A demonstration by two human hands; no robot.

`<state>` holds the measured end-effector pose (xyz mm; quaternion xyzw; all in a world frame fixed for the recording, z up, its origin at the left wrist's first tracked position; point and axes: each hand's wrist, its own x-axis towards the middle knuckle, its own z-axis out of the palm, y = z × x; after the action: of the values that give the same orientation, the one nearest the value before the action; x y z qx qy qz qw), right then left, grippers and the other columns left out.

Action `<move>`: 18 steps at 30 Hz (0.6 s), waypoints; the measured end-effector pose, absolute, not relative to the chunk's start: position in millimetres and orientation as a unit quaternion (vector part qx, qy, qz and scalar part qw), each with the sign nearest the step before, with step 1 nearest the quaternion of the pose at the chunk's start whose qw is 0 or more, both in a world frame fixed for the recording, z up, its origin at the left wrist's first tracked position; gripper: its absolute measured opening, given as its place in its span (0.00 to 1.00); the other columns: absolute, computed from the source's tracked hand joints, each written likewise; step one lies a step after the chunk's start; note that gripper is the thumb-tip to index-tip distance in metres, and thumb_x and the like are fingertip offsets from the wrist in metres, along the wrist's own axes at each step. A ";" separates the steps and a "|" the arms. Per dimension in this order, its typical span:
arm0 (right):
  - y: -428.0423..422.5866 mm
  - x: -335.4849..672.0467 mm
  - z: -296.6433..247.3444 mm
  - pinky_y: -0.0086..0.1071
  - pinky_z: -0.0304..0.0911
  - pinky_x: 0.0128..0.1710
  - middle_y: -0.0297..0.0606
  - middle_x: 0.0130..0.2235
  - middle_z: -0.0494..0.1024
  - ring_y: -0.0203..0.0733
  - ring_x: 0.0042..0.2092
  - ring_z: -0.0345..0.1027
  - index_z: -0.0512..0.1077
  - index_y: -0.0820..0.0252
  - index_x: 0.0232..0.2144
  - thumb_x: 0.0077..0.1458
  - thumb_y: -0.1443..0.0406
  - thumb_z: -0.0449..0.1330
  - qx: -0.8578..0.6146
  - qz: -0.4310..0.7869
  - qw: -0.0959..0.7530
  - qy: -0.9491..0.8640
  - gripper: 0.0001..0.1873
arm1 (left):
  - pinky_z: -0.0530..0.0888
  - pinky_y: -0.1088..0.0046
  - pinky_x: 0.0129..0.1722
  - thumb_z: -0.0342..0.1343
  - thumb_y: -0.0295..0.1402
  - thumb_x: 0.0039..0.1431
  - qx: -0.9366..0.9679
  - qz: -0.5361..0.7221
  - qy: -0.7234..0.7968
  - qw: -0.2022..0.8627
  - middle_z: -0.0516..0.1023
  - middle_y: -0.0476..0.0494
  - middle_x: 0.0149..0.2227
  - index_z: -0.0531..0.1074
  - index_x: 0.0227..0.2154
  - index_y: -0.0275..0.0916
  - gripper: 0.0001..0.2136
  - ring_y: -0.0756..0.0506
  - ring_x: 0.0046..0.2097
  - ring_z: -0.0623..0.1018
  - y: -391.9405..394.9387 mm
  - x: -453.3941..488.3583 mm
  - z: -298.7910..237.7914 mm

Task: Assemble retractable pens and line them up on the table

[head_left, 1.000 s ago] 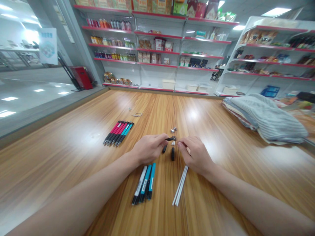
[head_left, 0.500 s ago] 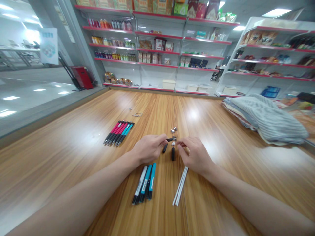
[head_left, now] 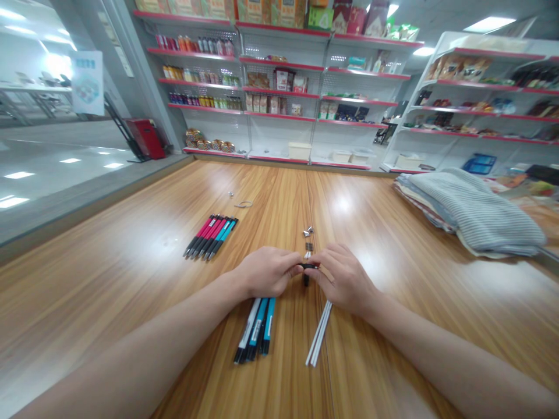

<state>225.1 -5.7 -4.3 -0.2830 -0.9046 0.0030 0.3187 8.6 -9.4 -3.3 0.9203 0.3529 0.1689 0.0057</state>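
Between my two hands a short black pen grip (head_left: 309, 266) lies crosswise just above the table. My left hand (head_left: 273, 272) pinches its left end, and the fingertips of my right hand (head_left: 343, 276) close on its right end. Another black pen grip (head_left: 306, 280) lies below, partly hidden. Beyond the fingers are small black parts (head_left: 308, 247), small white pieces (head_left: 308, 255) and silver pen tips (head_left: 308, 231). White and blue pen barrels (head_left: 257, 329) lie by my left wrist, while thin white refills (head_left: 321, 334) lie below my right hand.
A row of pink and blue pens (head_left: 211, 237) lies at the left on the wooden table (head_left: 384, 361). Behind it are a grey loop (head_left: 243, 203) and a small silver bit (head_left: 230, 194). Folded cloths (head_left: 471, 209) are piled at the right. Stocked shelves (head_left: 279, 90) stand beyond the table.
My left hand has brought the black grip slightly nearer and lower. My right hand has moved left and now meets it at the grip's right end.
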 end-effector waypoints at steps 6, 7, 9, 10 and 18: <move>-7.8 224.8 -2.8 0.36 0.53 0.37 0.37 0.29 0.72 0.40 0.34 0.60 0.68 0.60 0.30 0.61 0.65 0.53 -0.279 -0.012 0.289 -0.916 0.08 | 0.66 0.74 0.29 0.44 0.37 0.64 0.931 0.170 0.323 0.029 0.75 0.45 0.29 0.66 0.34 0.38 0.10 0.48 0.31 0.75 -10.4 9.2 -1.5; -8.1 224.8 -2.5 0.36 0.52 0.36 0.37 0.28 0.72 0.40 0.33 0.60 0.68 0.60 0.29 0.61 0.65 0.53 -0.278 -0.014 0.288 -0.916 0.08 | 0.66 0.74 0.29 0.44 0.38 0.64 0.930 0.167 0.325 0.029 0.75 0.46 0.29 0.66 0.34 0.38 0.10 0.48 0.31 0.75 -10.5 9.6 -1.1; -8.6 224.8 -2.4 0.36 0.51 0.36 0.36 0.27 0.71 0.39 0.32 0.58 0.67 0.60 0.27 0.61 0.65 0.52 -0.277 -0.019 0.288 -0.916 0.11 | 0.66 0.74 0.29 0.44 0.38 0.65 0.930 0.163 0.330 0.027 0.75 0.46 0.28 0.67 0.34 0.39 0.11 0.48 0.31 0.76 -10.8 10.5 -0.1; -8.8 224.8 -2.5 0.35 0.51 0.35 0.36 0.26 0.71 0.38 0.31 0.58 0.66 0.60 0.25 0.61 0.65 0.52 -0.277 -0.021 0.290 -0.916 0.12 | 0.67 0.74 0.29 0.43 0.39 0.65 0.929 0.161 0.331 0.026 0.75 0.46 0.29 0.67 0.35 0.39 0.11 0.47 0.31 0.76 -11.0 10.9 0.5; -8.6 224.1 -6.1 0.35 0.50 0.35 0.33 0.23 0.68 0.35 0.27 0.56 0.61 0.60 0.21 0.63 0.65 0.50 -0.291 -0.009 0.292 -0.911 0.17 | 0.65 0.74 0.27 0.40 0.40 0.67 0.927 0.154 0.341 0.014 0.77 0.47 0.31 0.64 0.42 0.40 0.12 0.46 0.32 0.78 -12.8 12.9 2.9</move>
<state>224.1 -8.6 -6.1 -0.2909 -0.9112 -0.0094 0.2916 12.9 -12.8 2.9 0.9273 0.3411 0.1537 0.0135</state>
